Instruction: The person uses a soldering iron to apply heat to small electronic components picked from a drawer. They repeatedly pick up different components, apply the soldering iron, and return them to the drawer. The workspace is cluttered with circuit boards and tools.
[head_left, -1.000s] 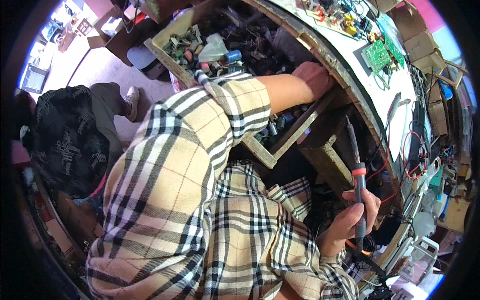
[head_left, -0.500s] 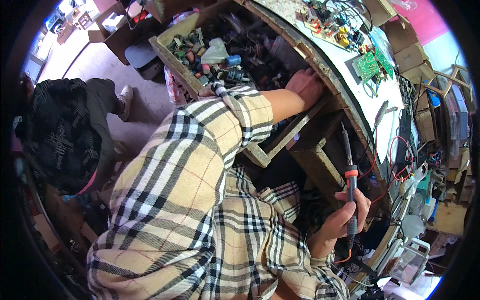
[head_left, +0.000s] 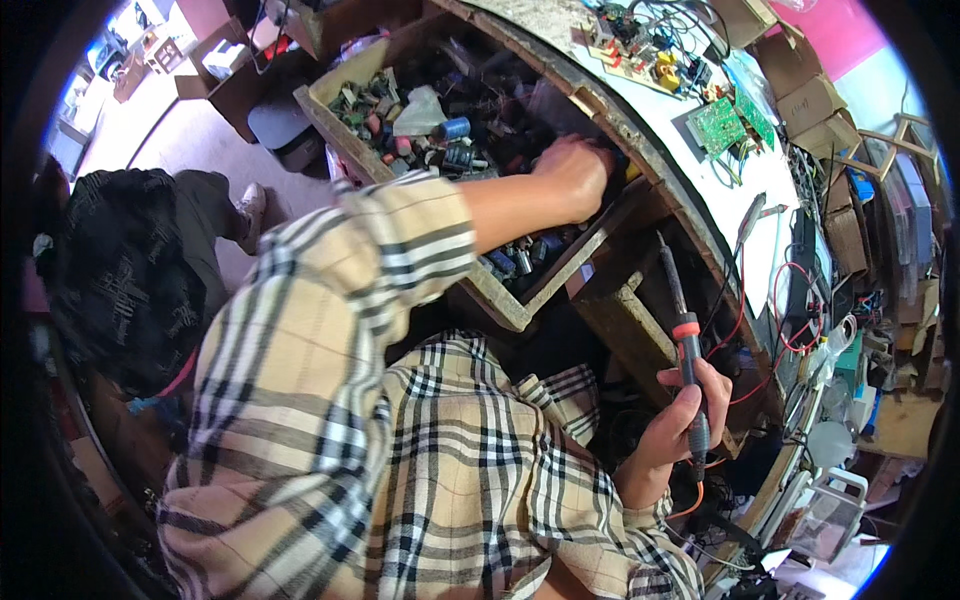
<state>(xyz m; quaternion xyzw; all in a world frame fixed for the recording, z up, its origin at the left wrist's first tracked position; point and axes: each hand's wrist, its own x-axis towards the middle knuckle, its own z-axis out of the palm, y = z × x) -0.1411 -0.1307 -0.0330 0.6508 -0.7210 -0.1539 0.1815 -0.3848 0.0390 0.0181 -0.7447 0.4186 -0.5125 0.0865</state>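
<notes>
My left hand reaches into a wooden drawer heaped with loose electronic parts. Its fingers point away and are smeared and partly hidden, so what they hold, if anything, does not show. Among the parts near it are a blue cylindrical capacitor, a pale crumpled piece of plastic and several small capacitors at the drawer's near corner. At the right, my right hand is closed round the grip of a soldering iron. Its tip points up, beside the bench edge and apart from the drawer.
On the white bench top lie green circuit boards, a test probe and red wires. Cardboard boxes stand at the far right. A person in dark clothes is at the left. A wooden support is below the bench.
My left hand has drawn back to the left inside the drawer, uncovering capacitors at the near corner. My right hand and the soldering iron have shifted slightly left.
</notes>
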